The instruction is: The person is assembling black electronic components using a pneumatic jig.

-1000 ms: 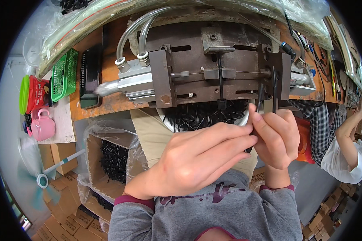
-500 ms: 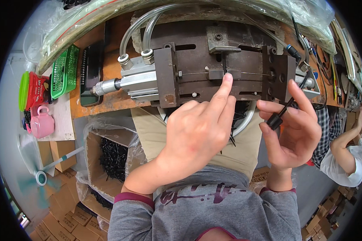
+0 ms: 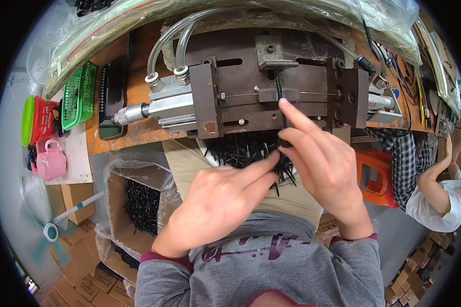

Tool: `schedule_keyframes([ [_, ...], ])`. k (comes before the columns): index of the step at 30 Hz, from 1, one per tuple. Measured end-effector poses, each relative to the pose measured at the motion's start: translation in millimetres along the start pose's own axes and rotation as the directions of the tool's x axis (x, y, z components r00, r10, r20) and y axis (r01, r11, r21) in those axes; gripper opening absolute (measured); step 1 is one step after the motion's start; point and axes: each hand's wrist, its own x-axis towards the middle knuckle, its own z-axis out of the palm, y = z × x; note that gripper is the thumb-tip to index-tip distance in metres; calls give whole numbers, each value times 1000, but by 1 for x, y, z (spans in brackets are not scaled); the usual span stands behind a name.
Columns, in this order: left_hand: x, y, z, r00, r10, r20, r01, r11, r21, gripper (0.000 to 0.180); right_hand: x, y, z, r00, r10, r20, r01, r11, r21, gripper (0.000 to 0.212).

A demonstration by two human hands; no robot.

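My right hand (image 3: 328,166) reaches over the front of a brown metal clamping fixture (image 3: 312,110). Its index finger is stretched onto a thin black rod (image 3: 278,87), which lies across the small block in the fixture's middle. Its thumb and other fingers are curled together around the rod's near end, which they hide. My left hand (image 3: 220,202) hovers just in front, above a lap container heaped with black rod-like parts (image 3: 235,151). Its fingers point right towards the right hand's fingers and are smeared by motion, so what they hold, if anything, does not show.
Metal cylinders with clear hoses (image 3: 174,105) flank the fixture on the wooden bench (image 3: 138,130). Left are a green basket (image 3: 79,97), a pink cup (image 3: 51,161) and a small fan (image 3: 51,232). A lined carton (image 3: 119,204) holds black parts. Another person (image 3: 435,189) sits at right.
My right hand has moved left and forward to the fixture with the capped black rod it held. My left index finger has come off the block, and that hand has drawn back over the lap container.
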Motion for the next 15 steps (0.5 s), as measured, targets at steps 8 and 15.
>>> schedule_keyframes([
  [8, -23, -28, 70, 982, -62, 179, 100, 972, -214, 19, 8, -3, 5, 999, -10, 45, 18, 982, -186, 30],
  [15, -40, -74, 119, 915, -205, -346, 176, 978, -115, 38, -64, 25, 35, 982, 41, -186, -24, 995, 93, 54],
])
